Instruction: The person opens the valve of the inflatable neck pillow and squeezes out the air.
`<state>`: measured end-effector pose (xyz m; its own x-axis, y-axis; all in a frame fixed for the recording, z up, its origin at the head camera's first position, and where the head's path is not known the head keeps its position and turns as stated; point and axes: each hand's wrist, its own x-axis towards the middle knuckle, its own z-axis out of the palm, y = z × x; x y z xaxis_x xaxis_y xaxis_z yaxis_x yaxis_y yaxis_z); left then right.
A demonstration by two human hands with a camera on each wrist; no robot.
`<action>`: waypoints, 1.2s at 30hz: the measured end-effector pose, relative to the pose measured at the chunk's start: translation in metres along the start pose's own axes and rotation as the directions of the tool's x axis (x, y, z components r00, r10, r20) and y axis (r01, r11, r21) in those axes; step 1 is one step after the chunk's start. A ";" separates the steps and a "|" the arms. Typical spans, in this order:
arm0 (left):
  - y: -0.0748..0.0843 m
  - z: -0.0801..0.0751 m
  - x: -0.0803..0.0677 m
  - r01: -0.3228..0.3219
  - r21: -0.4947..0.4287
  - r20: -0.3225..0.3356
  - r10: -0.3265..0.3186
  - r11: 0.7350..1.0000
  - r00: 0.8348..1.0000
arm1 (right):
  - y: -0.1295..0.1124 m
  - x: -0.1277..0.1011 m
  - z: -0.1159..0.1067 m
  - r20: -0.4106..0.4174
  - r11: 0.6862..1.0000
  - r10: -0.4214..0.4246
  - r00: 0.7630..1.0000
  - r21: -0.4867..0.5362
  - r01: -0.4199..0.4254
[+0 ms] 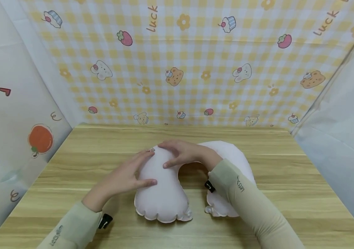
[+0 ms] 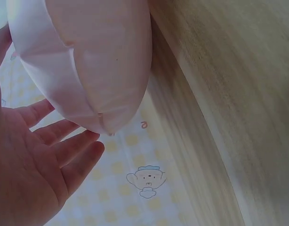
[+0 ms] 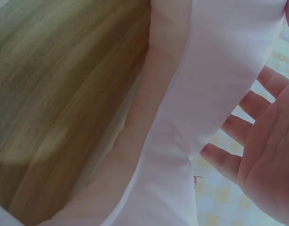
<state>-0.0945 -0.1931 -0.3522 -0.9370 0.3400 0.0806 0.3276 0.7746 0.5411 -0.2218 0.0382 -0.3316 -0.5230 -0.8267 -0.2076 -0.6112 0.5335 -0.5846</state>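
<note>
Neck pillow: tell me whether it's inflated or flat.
Inflated: the neck pillow looks puffy and rounded under the left hand and right hand.

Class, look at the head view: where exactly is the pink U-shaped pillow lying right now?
The pink U-shaped pillow lies mid-table on the wooden table, open end toward the person, with the left hand and right hand resting on its left arm.

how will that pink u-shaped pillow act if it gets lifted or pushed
The pillow looks air-filled with puffy seams, so probably light and squashy. Both the left hand and the right hand rest flat on it. Lying flat, it should slide, not roll.
</note>
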 end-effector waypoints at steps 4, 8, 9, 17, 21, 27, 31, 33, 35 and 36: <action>-0.001 0.000 0.000 0.008 0.008 0.014 -0.008 1.000 1.000 | 0.001 0.002 0.002 0.015 1.000 0.004 1.000 0.010 -0.004; -0.003 0.000 0.001 0.000 0.015 0.025 0.000 1.000 1.000 | 0.001 0.002 0.003 0.014 1.000 0.002 1.000 0.006 -0.002; -0.004 0.000 0.001 0.002 0.016 0.029 -0.002 1.000 1.000 | 0.001 0.002 0.004 0.014 1.000 0.002 1.000 0.002 -0.002; -0.010 0.000 0.004 -0.001 0.037 0.048 0.000 0.999 0.999 | 0.002 0.002 0.006 0.008 0.997 0.037 0.999 -0.063 -0.036; -0.014 0.001 0.007 -0.018 0.047 0.055 0.015 0.999 0.998 | 0.003 0.004 0.007 0.002 0.997 0.037 0.999 -0.062 -0.037; -0.017 0.001 0.010 -0.046 0.028 0.070 0.044 0.999 0.997 | 0.005 0.004 0.009 -0.006 0.998 0.037 0.999 -0.055 -0.037; -0.019 0.002 0.011 -0.048 0.013 0.083 0.046 0.999 0.996 | 0.006 0.003 0.010 -0.011 0.997 0.046 0.999 -0.055 -0.046; -0.020 0.001 0.011 -0.041 0.012 0.091 0.040 0.999 0.995 | 0.006 0.004 0.011 -0.014 0.997 0.051 0.999 -0.055 -0.051; -0.020 0.001 0.012 -0.036 0.013 0.099 0.034 0.999 0.995 | 0.006 0.004 0.012 -0.016 0.997 0.054 0.998 -0.056 -0.055; -0.021 0.001 0.012 -0.034 0.015 0.101 0.032 0.999 0.994 | 0.006 0.004 0.012 -0.017 0.997 0.055 0.998 -0.059 -0.056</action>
<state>-0.1122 -0.2049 -0.3632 -0.9089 0.4169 0.0127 0.3608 0.7705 0.5256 -0.2207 0.0358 -0.3459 -0.5659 -0.7928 -0.2264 -0.6147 0.5887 -0.5249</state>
